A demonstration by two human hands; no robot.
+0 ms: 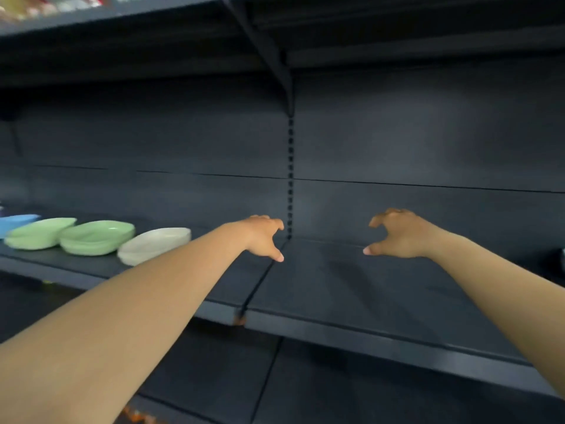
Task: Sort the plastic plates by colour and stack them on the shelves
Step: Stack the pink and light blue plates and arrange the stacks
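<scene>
- Nearest the camera, two bare forearms reach forward from the bottom corners over the front edge of a dark metal shelf (351, 289).
- The left hand (264, 238) hangs over the seam where two shelf boards meet, fingers loosely curled and thumb pointing down; it grasps nothing.
- The right hand (397, 235) hovers well apart from it above the right board, fingers bent like a claw, thumb out toward the left; it too holds nothing.
- Whether either thumb tip touches the board cannot be told.
- Further left on the same shelf the plates stand in a row: a white stack (154, 244) nearest the left forearm, then a green stack (97, 237), touching or overlapping a second green stack (41, 232), and at the frame's edge a blue plate (16, 223), partly cut off.
- How many plates each pile holds is too blurred to count.
- Behind all this runs the dark back panel with a slotted upright (290, 179), and a bracket holds the shelf above.
- Judged from this, the sorting is under way: both hands are free over a bare stretch of shelf, between placings.
- The next move likely calls for fetching more plates from out of view, matching their colour to a pile, or starting a new pile here.
</scene>
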